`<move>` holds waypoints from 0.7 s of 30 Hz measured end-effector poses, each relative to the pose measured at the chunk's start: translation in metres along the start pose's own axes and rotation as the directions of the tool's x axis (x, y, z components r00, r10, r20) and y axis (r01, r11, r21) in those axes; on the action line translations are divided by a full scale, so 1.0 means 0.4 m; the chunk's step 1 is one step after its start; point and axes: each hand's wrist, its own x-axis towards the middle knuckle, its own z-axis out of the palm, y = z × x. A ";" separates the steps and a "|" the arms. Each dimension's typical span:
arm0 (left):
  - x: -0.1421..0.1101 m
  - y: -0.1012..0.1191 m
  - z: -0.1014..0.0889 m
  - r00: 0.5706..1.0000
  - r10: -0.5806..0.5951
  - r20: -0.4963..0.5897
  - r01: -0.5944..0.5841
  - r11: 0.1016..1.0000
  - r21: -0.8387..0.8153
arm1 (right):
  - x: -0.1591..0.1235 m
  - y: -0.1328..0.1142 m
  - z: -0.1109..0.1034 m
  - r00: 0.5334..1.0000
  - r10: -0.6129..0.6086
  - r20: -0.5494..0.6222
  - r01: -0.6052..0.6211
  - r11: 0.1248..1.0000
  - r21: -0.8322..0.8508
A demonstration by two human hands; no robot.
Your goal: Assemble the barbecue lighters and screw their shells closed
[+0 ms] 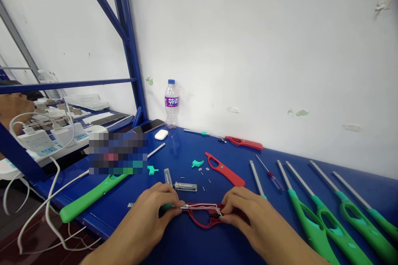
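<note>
Fingers of my left hand [157, 207] pinch the metal tube of a gas lighter by its teal collar; the tube's tip shows left of the hand. Thumb and fingers of my right hand [244, 210] close on a black part at the end of the white wires [203, 205], over a red lighter shell [203, 225]. Both hands partly hide the shell. Behind them lie clear fuel tanks [188, 186], teal triggers [197, 163], small screws [209, 181] and another red shell half [228, 174].
Several green lighters [348, 232] and a screwdriver [273, 178] lie at right, another green lighter [93, 196] at left. A bottle [171, 112], white case [161, 134] and phone [149, 126] stand or lie near the wall. Cables [56, 190] hang by the blue frame; a person is beyond.
</note>
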 end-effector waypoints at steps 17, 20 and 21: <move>-0.001 -0.005 0.003 1.000 0.007 0.004 -0.007 1.000 0.002 | -0.013 0.007 -0.017 0.996 -0.079 0.034 0.080 0.997 -0.021; 0.004 -0.005 0.002 1.000 0.016 0.000 -0.016 1.000 -0.001 | -0.014 0.007 -0.014 0.995 -0.091 0.038 0.093 0.994 -0.055; 0.005 -0.006 0.002 1.000 0.021 -0.001 -0.021 1.000 -0.004 | -0.015 0.007 -0.014 0.995 -0.093 0.039 0.095 0.994 -0.061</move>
